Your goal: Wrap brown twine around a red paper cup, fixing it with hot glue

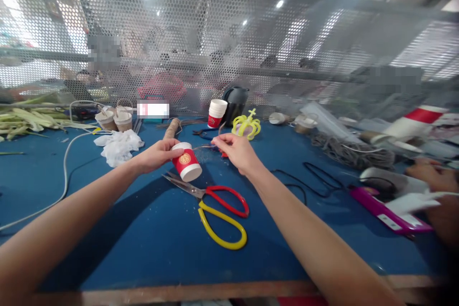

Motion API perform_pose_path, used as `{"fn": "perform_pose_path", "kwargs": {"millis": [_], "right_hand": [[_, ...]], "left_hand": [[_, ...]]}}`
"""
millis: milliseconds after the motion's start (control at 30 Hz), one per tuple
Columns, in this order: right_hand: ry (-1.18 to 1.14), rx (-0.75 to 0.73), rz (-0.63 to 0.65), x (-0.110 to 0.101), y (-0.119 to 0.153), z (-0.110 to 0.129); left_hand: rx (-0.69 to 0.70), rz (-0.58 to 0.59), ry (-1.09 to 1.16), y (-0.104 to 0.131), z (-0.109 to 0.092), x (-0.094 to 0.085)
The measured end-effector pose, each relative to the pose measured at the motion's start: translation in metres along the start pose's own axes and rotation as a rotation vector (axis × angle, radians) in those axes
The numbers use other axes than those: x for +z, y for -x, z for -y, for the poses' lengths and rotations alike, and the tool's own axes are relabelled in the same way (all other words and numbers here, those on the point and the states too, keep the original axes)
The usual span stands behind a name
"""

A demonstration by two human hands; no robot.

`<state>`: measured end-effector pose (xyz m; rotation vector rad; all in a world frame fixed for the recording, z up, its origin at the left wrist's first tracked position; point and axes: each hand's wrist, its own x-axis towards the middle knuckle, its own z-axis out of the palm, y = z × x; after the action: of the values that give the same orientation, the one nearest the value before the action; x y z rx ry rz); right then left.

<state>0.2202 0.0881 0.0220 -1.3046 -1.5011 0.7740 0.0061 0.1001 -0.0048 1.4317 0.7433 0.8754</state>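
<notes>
My left hand [162,154] is closed round a red and white paper cup [187,161] with a gold emblem. The cup is tilted over the table, with one white end towards me. To its right, the fingertips of my right hand [234,150] are pinched together on a thin brownish strand [221,129]; its exact kind is unclear. Below the cup lie large scissors [201,194], blades apart, with one red and one yellow handle loop. Just beyond my right hand stands a yellow crown-shaped piece [246,125] with a cross on top.
A stack of paper cups [217,112] stands by a dark kettle [235,103]. White crumpled plastic [120,147] and small pots [123,120] are at left. A purple power strip [389,211] and black cord lie at right, near another person's hand [428,174]. A perforated metal screen [229,33] backs the table.
</notes>
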Motion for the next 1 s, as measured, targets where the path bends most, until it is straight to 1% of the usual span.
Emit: {"fn": "perform_pose_path", "kwargs": {"millis": [67,133,233,467,533,633,700,767,833,867,933,1000], "right_hand": [[0.014,-0.032,0.004,0.000,-0.001,-0.003],[0.018,-0.061,0.029,0.000,0.000,-0.007],[0.033,-0.092,0.061,0.002,0.003,-0.016],[0.161,-0.149,0.106,0.002,0.002,-0.022],[0.213,-0.153,0.109,0.000,0.002,-0.023],[0.302,-0.190,0.142,0.001,0.004,-0.025],[0.362,-0.244,0.210,0.004,0.009,-0.023],[0.410,-0.302,0.302,0.010,0.015,-0.019],[0.440,-0.349,0.373,0.018,0.022,-0.012],[0.473,-0.379,0.397,0.023,0.025,-0.008],[0.589,-0.453,0.439,0.030,0.029,0.000],[0.728,-0.504,0.481,0.035,0.031,0.006]], "left_hand": [[-0.002,-0.001,-0.019,-0.012,0.008,0.001],[-0.011,0.005,-0.042,-0.018,0.015,0.001],[-0.016,0.008,-0.075,-0.018,0.021,0.000],[0.049,-0.075,-0.052,-0.014,0.023,0.003],[0.062,-0.089,-0.028,-0.014,0.021,0.002],[0.082,-0.089,0.027,-0.008,0.009,-0.006],[0.039,-0.051,0.045,0.001,-0.002,-0.012],[-0.029,-0.004,-0.010,0.012,-0.012,-0.014],[-0.104,0.052,-0.071,0.023,-0.019,-0.010],[-0.116,0.066,-0.099,0.027,-0.020,-0.006],[-0.091,0.066,-0.113,0.034,-0.021,0.003],[-0.086,0.050,-0.061,0.037,-0.018,0.012]]}}
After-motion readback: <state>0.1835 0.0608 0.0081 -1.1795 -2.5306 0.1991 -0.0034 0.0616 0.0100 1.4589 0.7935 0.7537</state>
